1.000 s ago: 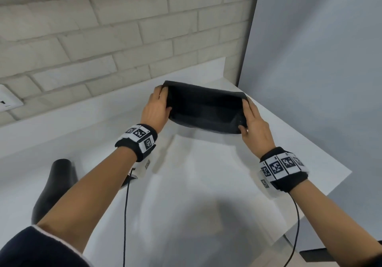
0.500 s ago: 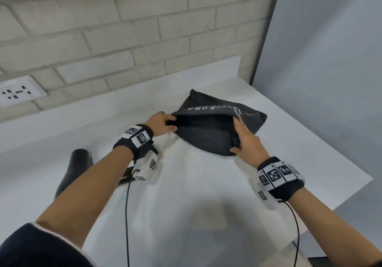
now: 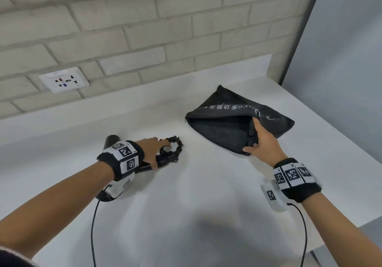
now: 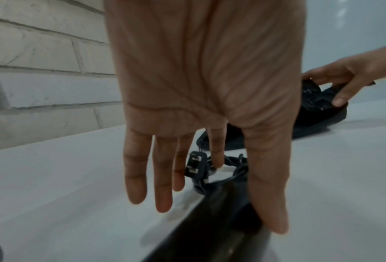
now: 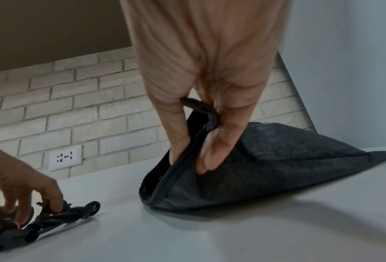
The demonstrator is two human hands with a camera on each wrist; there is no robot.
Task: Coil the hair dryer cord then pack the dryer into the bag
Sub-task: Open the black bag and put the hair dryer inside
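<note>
Half a second ago both hands were at the mouth of the bag; the left hand [image 3: 152,150] has since let go and swung over to the hair dryer [image 3: 144,164], while the right hand [image 3: 261,140] stays at the bag [image 3: 233,122].

The hair dryer lies on its side on the white counter [image 3: 196,194], at about nine o'clock from the bag and well apart from it. Its handle end points toward three o'clock, where the cord [image 3: 172,149] sits bundled in a small coil, just beside the handle. In the left wrist view the two-pin plug [image 4: 196,166] shows at the near edge of the coil. The left hand hovers over the handle with fingers spread and nearly straight, the forefinger tip touching the coil and the thumb lying along the handle; it grips nothing.

The black bag rests on the counter at about one o'clock, white printed lettering across its upper face, its mouth gaping toward nine o'clock. The right hand pinches the rim of the mouth between thumb and fingers, lifting that edge off the counter, as the right wrist view shows plainly.

Beyond, at eleven o'clock, a white wall socket [image 3: 64,79] is set in the pale brick wall [image 3: 165,29]. A grey panel [image 3: 341,60] stands at two o'clock.
</note>
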